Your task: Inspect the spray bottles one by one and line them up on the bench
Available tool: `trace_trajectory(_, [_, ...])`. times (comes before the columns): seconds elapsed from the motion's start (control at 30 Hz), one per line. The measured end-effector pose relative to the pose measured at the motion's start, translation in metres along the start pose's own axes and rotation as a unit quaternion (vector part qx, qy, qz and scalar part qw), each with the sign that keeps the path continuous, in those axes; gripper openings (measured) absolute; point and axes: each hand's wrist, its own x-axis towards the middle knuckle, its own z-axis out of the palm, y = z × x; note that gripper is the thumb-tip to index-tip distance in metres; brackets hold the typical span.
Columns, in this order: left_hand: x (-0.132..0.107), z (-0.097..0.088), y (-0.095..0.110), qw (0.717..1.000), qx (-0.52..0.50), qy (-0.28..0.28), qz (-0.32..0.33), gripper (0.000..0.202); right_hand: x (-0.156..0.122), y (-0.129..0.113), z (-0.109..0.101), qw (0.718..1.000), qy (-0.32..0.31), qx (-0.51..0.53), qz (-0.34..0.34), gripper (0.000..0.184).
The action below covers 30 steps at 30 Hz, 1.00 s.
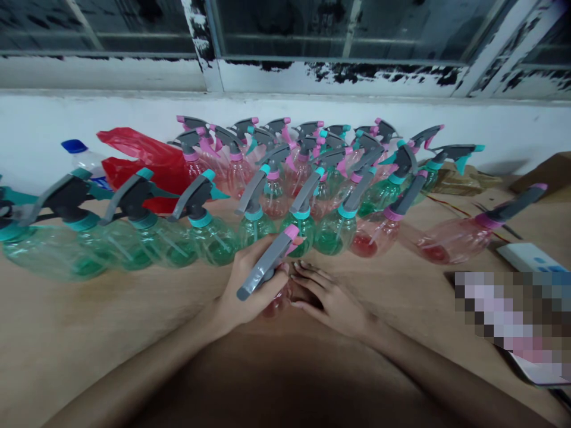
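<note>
A pink spray bottle (269, 263) with a grey head and pink nozzle stands at the table's front edge, near my body. My left hand (250, 282) is wrapped round its neck, just under the spray head. Lying beside the bottle, my right hand (332, 297) has its fingers stretched toward the lower body. Whether those fingertips touch the bottle I cannot tell. Just beyond my hands is a green spray bottle (298, 229) with a teal collar, part of a row of green and pink ones.
Many more spray bottles crowd behind the row, against the white wall (57, 113). A red plastic bag (143, 154) and a blue-capped bottle (82, 156) are at the left. On the right lie a white box-shaped device (530, 258), a partly blurred flat object (537, 365) and cardboard (546, 178).
</note>
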Motion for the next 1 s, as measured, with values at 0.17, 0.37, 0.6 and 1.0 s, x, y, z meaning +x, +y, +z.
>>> trace_trajectory(0.17, [-0.0008,0.0005,-0.0013,1.0,0.002,0.001,-0.005,0.036,0.0001,0.0001,-0.0001,1.0,-0.004,0.0,0.0,0.049])
trace_trajectory(0.37, [0.0011,0.0001,0.0005,1.0,-0.003,0.002,0.008,0.034,-0.0005,0.0012,0.0012,1.0,-0.005,-0.001,0.0,0.05])
trace_trajectory(0.6, [0.0021,0.0006,0.002,1.0,-0.009,0.007,0.008,0.023,-0.0005,0.0011,0.0007,1.0,-0.003,0.001,-0.003,0.049])
trace_trajectory(1.0, [0.0006,-0.0054,0.0037,0.999,0.016,-0.03,0.013,0.014,-0.0009,0.0,0.0014,1.0,0.001,0.004,0.0,0.049])
